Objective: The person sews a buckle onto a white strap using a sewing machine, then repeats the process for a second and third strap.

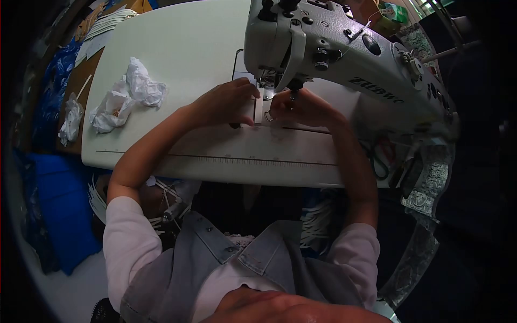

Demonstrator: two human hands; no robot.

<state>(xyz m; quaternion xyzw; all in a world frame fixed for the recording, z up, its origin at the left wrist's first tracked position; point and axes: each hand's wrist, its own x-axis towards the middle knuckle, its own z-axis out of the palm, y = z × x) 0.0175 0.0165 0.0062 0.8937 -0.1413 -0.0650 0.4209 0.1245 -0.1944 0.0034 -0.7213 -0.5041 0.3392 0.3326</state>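
Both hands are at the needle area of a grey-white sewing machine (334, 48). My left hand (229, 102) lies left of the needle, its thumb and fingers apart, with the fingertips at the edge of a narrow light strip (259, 107) below the presser foot. On the right of the strip, my right hand (301, 107) is bent with its fingers curled together close to the needle plate. A small thin curved piece shows at its fingertips, too small to name. The machine head partly covers the needle and the fingers of my right hand.
Crumpled white papers (113, 110) lie on the left of the white table (177, 48). A ruler scale (242, 160) runs along the front edge. Dark-handled scissors (380, 161) rest at the right. Blue material (62, 210) and bundled white strips (318, 220) are below the table.
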